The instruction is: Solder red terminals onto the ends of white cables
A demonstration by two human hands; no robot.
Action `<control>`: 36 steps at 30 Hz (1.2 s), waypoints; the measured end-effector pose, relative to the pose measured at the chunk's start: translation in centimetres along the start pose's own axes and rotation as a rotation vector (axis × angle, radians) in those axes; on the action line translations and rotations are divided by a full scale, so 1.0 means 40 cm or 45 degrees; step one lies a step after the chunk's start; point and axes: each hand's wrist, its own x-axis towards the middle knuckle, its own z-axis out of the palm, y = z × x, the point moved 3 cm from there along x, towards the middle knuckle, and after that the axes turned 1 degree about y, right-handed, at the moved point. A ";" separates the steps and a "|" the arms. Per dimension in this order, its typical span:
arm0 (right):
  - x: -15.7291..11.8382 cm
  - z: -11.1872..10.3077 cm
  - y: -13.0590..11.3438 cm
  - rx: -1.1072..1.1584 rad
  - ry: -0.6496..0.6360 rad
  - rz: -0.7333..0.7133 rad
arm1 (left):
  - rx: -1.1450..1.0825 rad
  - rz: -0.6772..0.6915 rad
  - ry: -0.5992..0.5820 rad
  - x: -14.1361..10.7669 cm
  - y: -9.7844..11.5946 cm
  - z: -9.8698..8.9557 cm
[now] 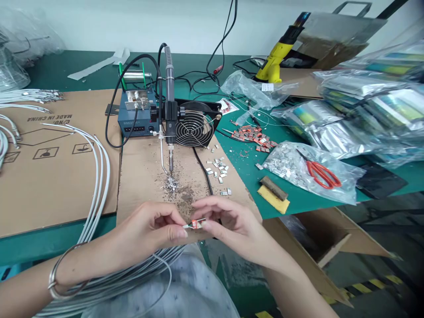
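My left hand (149, 234) and my right hand (228, 225) meet near the front edge of a cardboard sheet (145, 172). Between their fingertips they pinch a small red connector board (196, 224) joined to a thin white cable end. A mounted soldering iron (170, 110) points tip-down beyond them, over a patch of solder scraps (172, 183). A bundle of white cables (99, 176) curves past my left wrist, which wears a metal bangle.
A blue soldering station (137, 117) and a black fan (195, 128) stand behind the iron. Small metal shells (218, 170), red boards (255, 134), a sponge (273, 198), bagged parts with orange scissors (323, 173) and a yellow heat gun (278, 57) lie right. An open carton (331, 238) sits below the table edge.
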 end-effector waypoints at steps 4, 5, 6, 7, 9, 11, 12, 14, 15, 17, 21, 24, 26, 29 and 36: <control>0.038 0.024 0.023 0.634 -0.056 0.352 | -0.061 -0.103 -0.118 0.006 0.002 -0.018; 0.049 0.028 0.025 0.714 -0.087 0.426 | -0.050 -0.119 -0.111 0.010 0.003 -0.028; 0.063 0.032 0.027 0.760 -0.113 0.490 | -0.040 -0.132 -0.092 0.015 0.004 -0.040; 0.078 0.032 0.028 0.770 -0.128 0.544 | -0.048 -0.143 -0.073 0.022 0.005 -0.052; 0.112 0.029 0.033 0.724 -0.115 0.636 | -0.081 -0.174 -0.039 0.041 0.002 -0.078; 0.148 0.022 0.043 0.653 -0.084 0.704 | -0.119 -0.211 -0.002 0.062 -0.004 -0.102; 0.165 0.019 0.049 0.629 -0.075 0.719 | -0.124 -0.213 0.021 0.072 -0.005 -0.113; 0.192 0.016 0.063 0.624 -0.059 0.715 | -0.112 -0.195 0.074 0.089 -0.005 -0.131; 0.201 0.014 0.069 0.645 -0.042 0.688 | -0.108 -0.182 0.101 0.096 -0.003 -0.138; 0.212 0.012 0.078 0.710 0.011 0.598 | -0.081 -0.173 0.151 0.106 -0.001 -0.146; 0.209 0.011 0.077 0.715 0.065 0.454 | 0.004 -0.157 0.228 0.117 -0.002 -0.147; 0.204 0.011 0.068 0.669 0.070 0.450 | 0.061 -0.089 0.276 0.119 -0.007 -0.146; 0.203 0.011 0.064 0.649 0.064 0.458 | 0.110 -0.059 0.306 0.118 -0.011 -0.146; 0.203 0.010 0.062 0.643 0.053 0.451 | 0.158 -0.049 0.351 0.114 -0.015 -0.146; 0.196 0.012 0.063 0.606 0.065 0.432 | 0.276 -0.004 0.416 0.099 -0.025 -0.141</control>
